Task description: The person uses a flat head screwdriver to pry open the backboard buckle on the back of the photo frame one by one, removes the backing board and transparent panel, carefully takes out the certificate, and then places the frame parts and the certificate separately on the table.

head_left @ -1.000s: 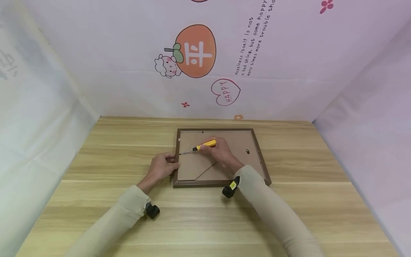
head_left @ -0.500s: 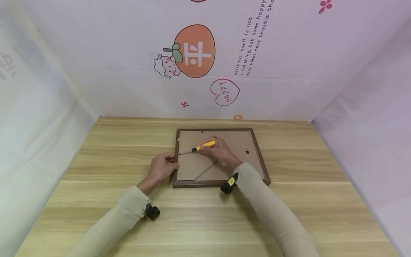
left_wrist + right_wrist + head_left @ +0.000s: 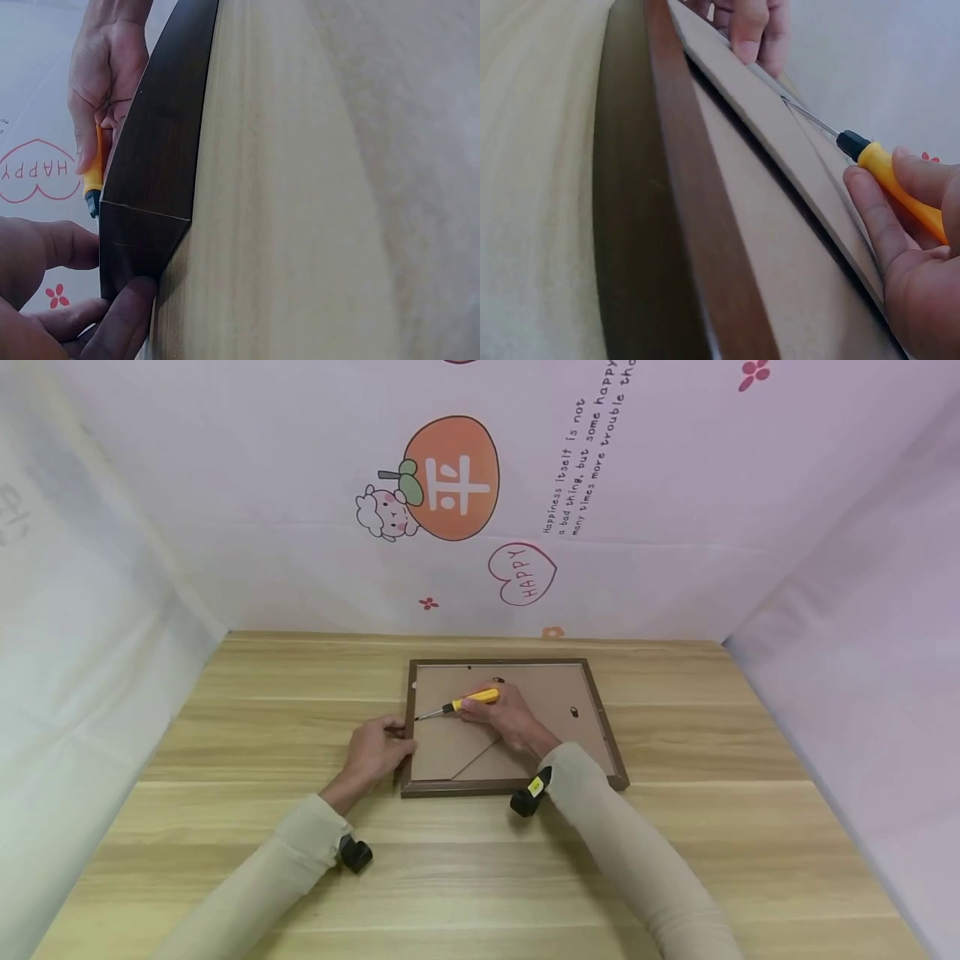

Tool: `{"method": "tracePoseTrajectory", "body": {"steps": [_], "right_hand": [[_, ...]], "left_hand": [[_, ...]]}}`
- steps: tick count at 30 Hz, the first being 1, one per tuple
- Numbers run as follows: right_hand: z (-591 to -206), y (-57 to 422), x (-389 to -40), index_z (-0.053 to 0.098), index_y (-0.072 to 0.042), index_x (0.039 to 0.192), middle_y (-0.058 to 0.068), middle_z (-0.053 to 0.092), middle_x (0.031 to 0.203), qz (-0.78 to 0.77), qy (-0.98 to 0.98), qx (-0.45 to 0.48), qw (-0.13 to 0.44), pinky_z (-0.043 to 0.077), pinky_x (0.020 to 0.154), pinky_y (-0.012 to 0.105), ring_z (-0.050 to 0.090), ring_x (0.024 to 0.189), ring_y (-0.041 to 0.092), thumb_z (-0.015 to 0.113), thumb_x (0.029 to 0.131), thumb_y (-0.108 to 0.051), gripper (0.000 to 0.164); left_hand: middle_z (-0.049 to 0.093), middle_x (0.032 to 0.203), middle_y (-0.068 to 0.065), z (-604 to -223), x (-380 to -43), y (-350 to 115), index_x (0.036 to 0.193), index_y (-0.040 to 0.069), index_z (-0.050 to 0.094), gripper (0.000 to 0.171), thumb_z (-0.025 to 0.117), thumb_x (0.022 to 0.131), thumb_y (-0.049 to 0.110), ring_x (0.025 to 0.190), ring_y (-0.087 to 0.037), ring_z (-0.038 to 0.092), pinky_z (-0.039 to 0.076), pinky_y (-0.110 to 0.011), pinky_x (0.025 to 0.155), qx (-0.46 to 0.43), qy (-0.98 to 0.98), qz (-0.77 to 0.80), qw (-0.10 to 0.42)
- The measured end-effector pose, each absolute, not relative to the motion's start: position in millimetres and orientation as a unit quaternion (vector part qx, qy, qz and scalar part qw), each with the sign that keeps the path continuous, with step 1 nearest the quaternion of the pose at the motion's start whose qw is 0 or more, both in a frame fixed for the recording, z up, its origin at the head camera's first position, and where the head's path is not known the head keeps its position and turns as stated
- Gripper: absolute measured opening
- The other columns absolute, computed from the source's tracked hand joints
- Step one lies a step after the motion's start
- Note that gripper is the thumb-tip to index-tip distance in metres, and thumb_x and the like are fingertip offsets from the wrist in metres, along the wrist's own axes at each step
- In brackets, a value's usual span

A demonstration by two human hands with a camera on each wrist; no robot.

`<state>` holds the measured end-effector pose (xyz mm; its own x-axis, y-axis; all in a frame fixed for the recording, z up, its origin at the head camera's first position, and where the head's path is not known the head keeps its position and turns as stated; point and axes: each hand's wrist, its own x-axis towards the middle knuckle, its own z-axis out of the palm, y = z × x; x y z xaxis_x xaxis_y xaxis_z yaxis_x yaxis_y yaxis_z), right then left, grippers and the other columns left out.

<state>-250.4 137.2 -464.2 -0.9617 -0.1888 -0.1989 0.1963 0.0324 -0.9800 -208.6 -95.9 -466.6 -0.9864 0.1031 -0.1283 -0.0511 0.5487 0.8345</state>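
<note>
Gripping the yellow screwdriver [image 3: 486, 695] in the right hand [image 3: 510, 718] now, with fingers curled snugly round the handle, and aiming the shaft leftward from them, down at a small black tab [image 3: 417, 719] just beside the left fingertips, perhaps for leverage at that low slant. Pinching the side of the picture frame [image 3: 465, 788] with the left hand [image 3: 372, 747], between thumb and bent fingers, likely to stop any sliding on the table [image 3: 225, 727]. Having that frame laid flat beneath the right fingers, with the backing board [image 3: 547, 739] upward, presumably for access. Impossible to tell whether touching or just short at the tip. Hidden behind the right fingers: some of the board and, apparently, of a dark diagonal line [image 3: 476, 759].
</note>
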Motion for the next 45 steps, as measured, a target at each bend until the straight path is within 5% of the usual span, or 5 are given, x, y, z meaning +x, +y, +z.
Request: {"method": "tracePoseTrajectory", "body": {"steps": [12,18,23,34,45], "right_hand": [[-442,101,-240,0.069,-0.003,0.103,0.012,0.074,0.094,-0.556,0.817,-0.149,-0.038,0.059,0.071,0.022,0.070,0.081,0.012,0.069,0.092,-0.017,0.017],[-432,76,-226,0.067,-0.007,0.101,0.007,0.073,0.088,-0.478,0.857,-0.169,-0.095,0.049,0.060,0.016,0.060,0.072,0.008,0.066,0.094,-0.019,0.014],[-430,61,-221,0.067,-0.006,0.103,0.007,0.076,0.093,-0.441,0.872,-0.169,-0.128,0.055,0.066,0.016,0.067,0.079,0.010,0.068,0.092,-0.020,0.017],[-427,48,-213,0.064,-0.009,0.104,0.006,0.076,0.101,-0.425,0.885,-0.159,-0.105,0.060,0.077,0.026,0.071,0.090,0.015,0.065,0.095,-0.021,0.015],[-444,88,-232,0.059,0.001,0.116,0.014,0.072,0.111,-0.619,0.780,-0.093,-0.021,0.059,0.086,0.029,0.071,0.104,0.021,0.062,0.096,-0.018,0.028]], "left_hand": [[0.069,0.107,-0.015,-465,-209,-96,0.112,0.002,0.067,0.030,0.072,0.084,0.009,0.082,-0.019,0.068,0.059,-0.026,0.067,0.009,0.877,0.473,0.085],[0.070,0.107,-0.016,-467,-209,-96,0.112,0.001,0.067,0.029,0.072,0.085,0.009,0.081,-0.019,0.070,0.059,-0.026,0.066,0.022,0.878,0.472,0.076],[0.070,0.109,-0.016,-467,-210,-96,0.114,0.001,0.066,0.030,0.071,0.086,0.009,0.083,-0.019,0.070,0.059,-0.026,0.067,0.029,0.878,0.471,0.076],[0.070,0.111,-0.016,-467,-209,-95,0.113,0.002,0.067,0.030,0.074,0.085,0.011,0.084,-0.020,0.071,0.059,-0.026,0.067,0.017,0.884,0.462,0.071],[0.070,0.105,-0.014,-468,-208,-96,0.112,0.002,0.068,0.030,0.072,0.084,0.009,0.077,-0.016,0.069,0.059,-0.026,0.064,0.013,0.875,0.477,0.078]]}}
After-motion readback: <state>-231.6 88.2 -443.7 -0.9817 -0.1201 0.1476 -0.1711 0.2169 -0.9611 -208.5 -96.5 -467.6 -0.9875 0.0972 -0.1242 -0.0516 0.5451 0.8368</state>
